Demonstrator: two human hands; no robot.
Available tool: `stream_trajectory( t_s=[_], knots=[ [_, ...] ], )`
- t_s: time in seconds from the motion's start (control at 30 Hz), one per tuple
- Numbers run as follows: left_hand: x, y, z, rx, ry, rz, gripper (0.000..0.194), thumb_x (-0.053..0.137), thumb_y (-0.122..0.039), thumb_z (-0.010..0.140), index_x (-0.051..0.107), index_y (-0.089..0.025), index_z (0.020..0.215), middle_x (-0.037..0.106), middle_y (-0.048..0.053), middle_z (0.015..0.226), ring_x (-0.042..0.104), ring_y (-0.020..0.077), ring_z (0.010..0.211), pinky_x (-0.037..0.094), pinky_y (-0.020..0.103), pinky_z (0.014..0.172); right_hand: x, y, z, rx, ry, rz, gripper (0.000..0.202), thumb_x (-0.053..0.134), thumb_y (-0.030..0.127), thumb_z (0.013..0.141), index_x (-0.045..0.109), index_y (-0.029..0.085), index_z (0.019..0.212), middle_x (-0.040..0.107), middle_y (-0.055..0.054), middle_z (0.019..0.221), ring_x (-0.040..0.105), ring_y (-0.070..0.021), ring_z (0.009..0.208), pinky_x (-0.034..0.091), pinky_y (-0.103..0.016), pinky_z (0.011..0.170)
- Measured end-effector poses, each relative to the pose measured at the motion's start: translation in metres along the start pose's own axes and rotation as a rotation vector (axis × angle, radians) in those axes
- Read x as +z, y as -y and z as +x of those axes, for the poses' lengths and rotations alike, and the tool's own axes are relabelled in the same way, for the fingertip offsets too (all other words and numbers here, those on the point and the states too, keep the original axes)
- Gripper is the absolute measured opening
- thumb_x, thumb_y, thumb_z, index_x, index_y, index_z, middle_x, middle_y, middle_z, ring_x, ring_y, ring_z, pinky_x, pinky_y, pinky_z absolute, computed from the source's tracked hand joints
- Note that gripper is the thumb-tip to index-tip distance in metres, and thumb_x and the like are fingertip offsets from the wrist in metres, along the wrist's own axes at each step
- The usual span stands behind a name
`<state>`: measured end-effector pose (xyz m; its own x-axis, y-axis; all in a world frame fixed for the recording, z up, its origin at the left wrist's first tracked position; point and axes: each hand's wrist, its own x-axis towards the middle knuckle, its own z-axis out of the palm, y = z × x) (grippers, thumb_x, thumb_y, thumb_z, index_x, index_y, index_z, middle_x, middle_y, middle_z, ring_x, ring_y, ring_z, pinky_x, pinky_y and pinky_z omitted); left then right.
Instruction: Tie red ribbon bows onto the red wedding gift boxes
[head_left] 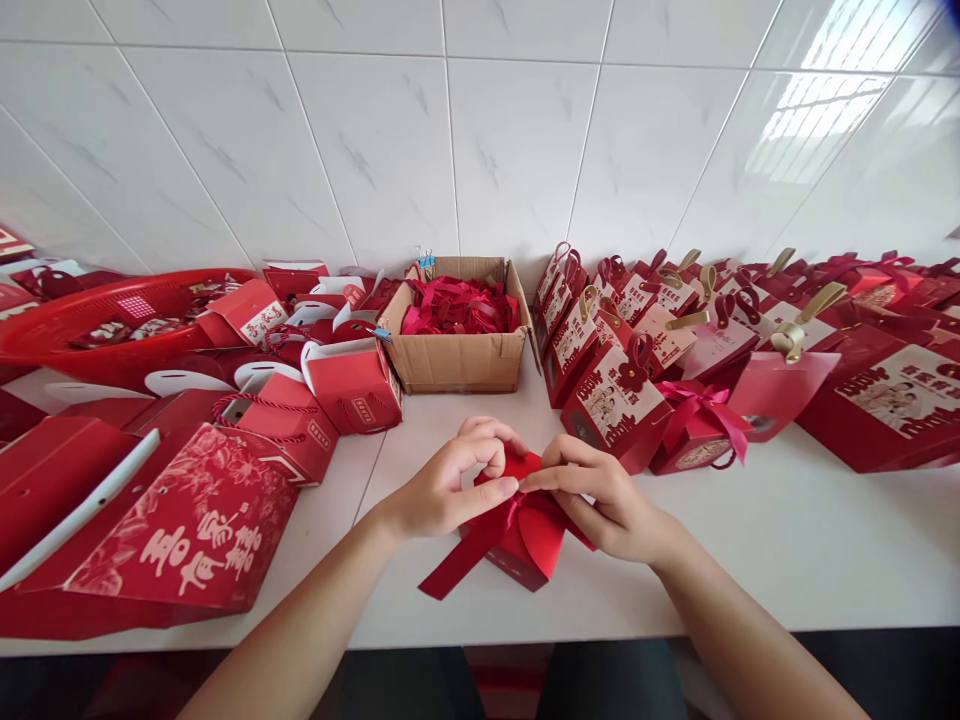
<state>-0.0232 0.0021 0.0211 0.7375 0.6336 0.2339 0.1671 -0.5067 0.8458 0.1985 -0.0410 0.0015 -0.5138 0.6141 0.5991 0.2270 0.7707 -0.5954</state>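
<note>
As your left hand point(450, 487) and right hand point(613, 497) pinch the flat dark-red satin ribbon point(469, 553), the small red cardboard box point(531, 552) lies beneath, equally near both.

Smooth card box point(538, 545), ribbon point(465, 555) perhaps satin, glossy wall tiles point(517, 150).
</note>
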Motion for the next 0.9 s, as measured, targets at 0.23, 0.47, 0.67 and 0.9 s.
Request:
stream_trajectory(
  t_s=[0.23, 0.47, 0.67, 0.9],
  knots=[
    [0.0056, 0.001, -0.0004, 0.029, -0.048, 0.02, 0.034, 0.062, -0.017, 0.082, 0.033, -0.021, 0.066, 0.063, 0.006, 0.103, 0.047, 0.0202, 0.111, 0.039, 0.033, 0.095, -0.0016, -0.0002, -0.0005, -0.004, 0.025, 0.005, 0.039, 0.036, 0.004, 0.089, 0.067, 0.018, 0.108, 0.048, -0.006, 0.084, 0.048, -0.0157, 0.074, 0.044, -0.031, 0.066],
    [0.008, 0.0024, 0.0001, 0.035, -0.093, 0.044, 0.041, 0.067, -0.021, 0.08, 0.03, -0.021, 0.064, 0.064, 0.007, 0.09, 0.048, 0.0221, 0.111, 0.041, 0.035, 0.093, -0.0017, -0.0016, -0.0015, 0.034, 0.03, 0.04, 0.039, 0.036, 0.002, 0.088, 0.064, 0.02, 0.108, 0.053, -0.007, 0.088, 0.05, -0.0168, 0.077, 0.044, -0.031, 0.067],
    [0.0087, 0.0046, -0.0006, 0.04, -0.081, -0.028, 0.045, 0.068, -0.021, 0.081, 0.027, -0.022, 0.063, 0.068, 0.005, 0.079, 0.052, 0.021, 0.106, 0.044, 0.035, 0.089, -0.0006, 0.0001, -0.0013, 0.08, -0.02, 0.031, 0.036, 0.038, 0.001, 0.09, 0.057, 0.02, 0.114, 0.055, -0.004, 0.084, 0.049, -0.0149, 0.073, 0.041, -0.029, 0.065],
    [0.0087, 0.0022, 0.0004, 0.01, -0.104, -0.017, 0.047, 0.067, -0.025, 0.081, 0.025, -0.022, 0.06, 0.067, 0.004, 0.071, 0.054, 0.0214, 0.103, 0.045, 0.035, 0.087, 0.0014, 0.0009, -0.0004, 0.055, -0.054, 0.027, 0.031, 0.04, 0.002, 0.091, 0.055, 0.02, 0.112, 0.055, -0.004, 0.084, 0.048, -0.0143, 0.073, 0.041, -0.029, 0.066]
  ],
)
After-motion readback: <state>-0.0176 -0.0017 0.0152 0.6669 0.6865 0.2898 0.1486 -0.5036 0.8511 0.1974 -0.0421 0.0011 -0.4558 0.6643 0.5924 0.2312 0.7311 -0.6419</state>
